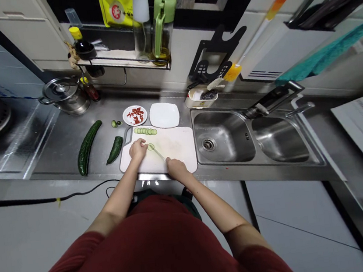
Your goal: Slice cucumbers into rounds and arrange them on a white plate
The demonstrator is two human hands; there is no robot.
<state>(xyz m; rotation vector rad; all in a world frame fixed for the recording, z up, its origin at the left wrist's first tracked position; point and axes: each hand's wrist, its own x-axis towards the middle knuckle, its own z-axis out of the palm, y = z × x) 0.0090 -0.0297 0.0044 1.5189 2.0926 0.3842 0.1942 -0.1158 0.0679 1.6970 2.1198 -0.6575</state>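
My right hand (177,169) is closed round the handle of a knife (159,153), whose narrow blade points up and left over the white cutting board (179,143). At the blade's tip is a round cucumber slice (150,147). Just left of that slice, my left hand (138,150) is above the board with its fingers bent together; what they hold, if anything, is too small to make out. A row of overlapping cucumber slices (145,131) lies along the board's far left edge. Left of the board rests a cut piece of cucumber (115,150).
A whole cucumber (89,148) and small cucumber ends (114,124) lie on the steel counter. Behind the board are a plate of chopped red pieces (135,115) and a white square plate (164,115). A double sink (224,135) is at right, a lidded pot (66,97) at left.
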